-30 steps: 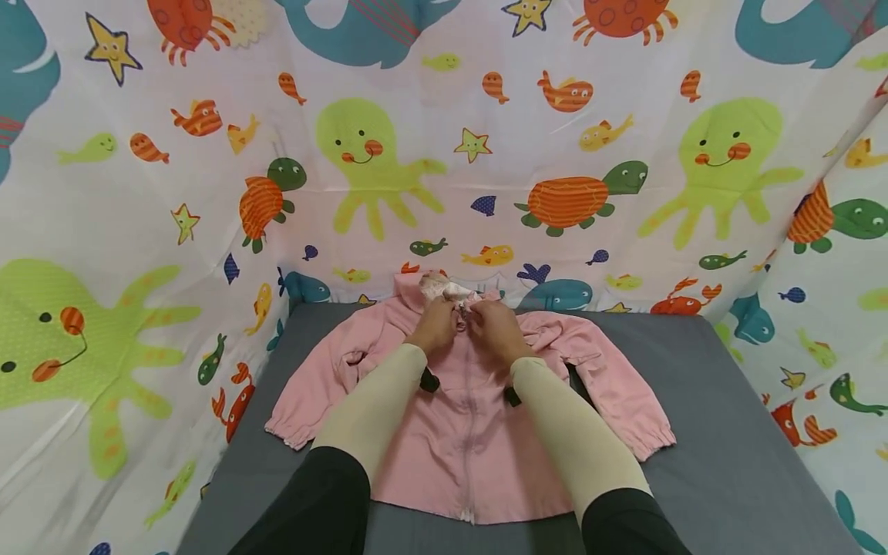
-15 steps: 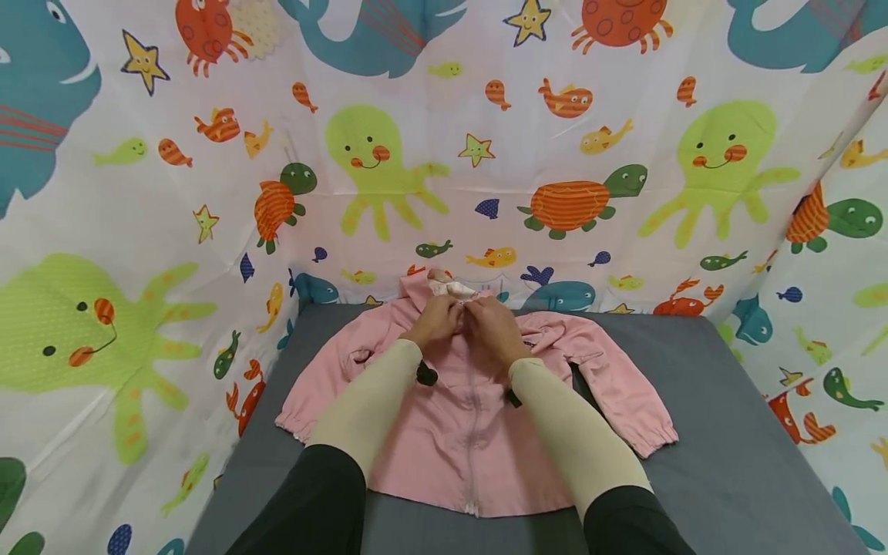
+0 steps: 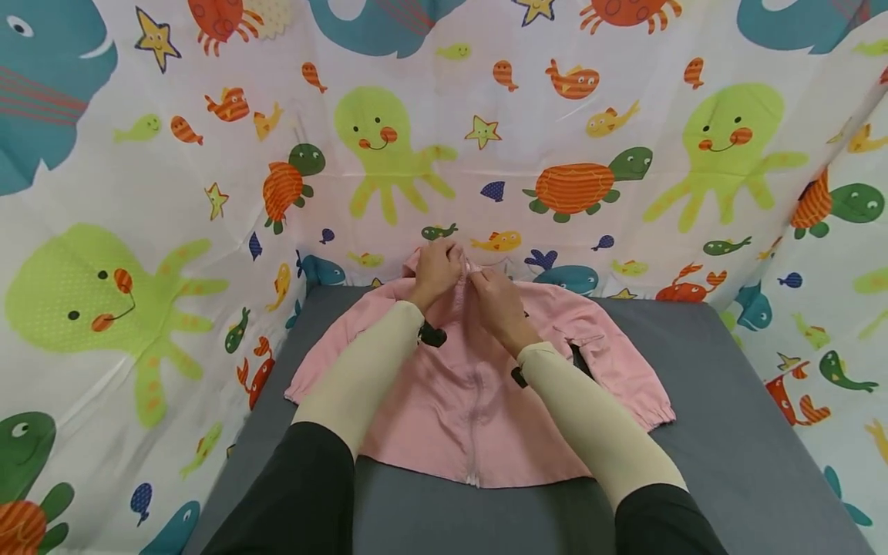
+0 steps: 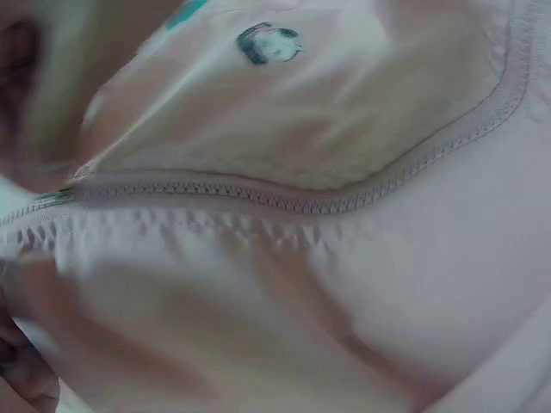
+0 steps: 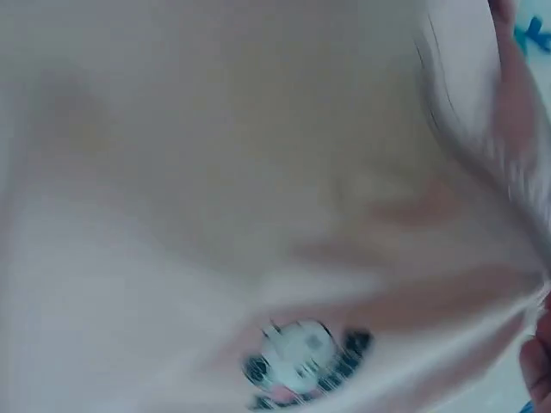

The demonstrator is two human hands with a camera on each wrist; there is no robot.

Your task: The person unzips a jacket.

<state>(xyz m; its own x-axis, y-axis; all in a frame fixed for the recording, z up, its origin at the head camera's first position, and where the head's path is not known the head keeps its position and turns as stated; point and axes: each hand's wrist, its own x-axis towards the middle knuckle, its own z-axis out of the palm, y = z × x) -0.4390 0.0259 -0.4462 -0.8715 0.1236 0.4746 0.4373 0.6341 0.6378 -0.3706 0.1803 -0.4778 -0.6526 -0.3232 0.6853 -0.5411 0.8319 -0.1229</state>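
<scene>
A pink zip-up jacket (image 3: 423, 416) lies front up on a grey surface, its sleeves spread out and its neck end raised. My left hand (image 3: 437, 271) grips the collar edge just left of the zip. On the other side, slightly lower, my right hand (image 3: 498, 302) pinches the jacket at the top of the front. Between them the zip (image 4: 258, 196) runs closed down the middle, and a metallic zip part (image 4: 56, 197) shows close to the right hand's fingers in the left wrist view. A small cartoon print (image 5: 301, 357) marks the chest. Fingers partly hide the collar.
The grey padded surface (image 3: 708, 455) extends around the jacket. White fabric walls (image 3: 694, 162) with printed sea animals stand behind and on both sides. Black wrist straps (image 3: 433, 334) sit on the pale undersleeves.
Both hands have lifted the jacket's neck end, the left hand rising higher than the right. The pale collar lining seen earlier is now hidden, and the hem has shifted away from the person.
</scene>
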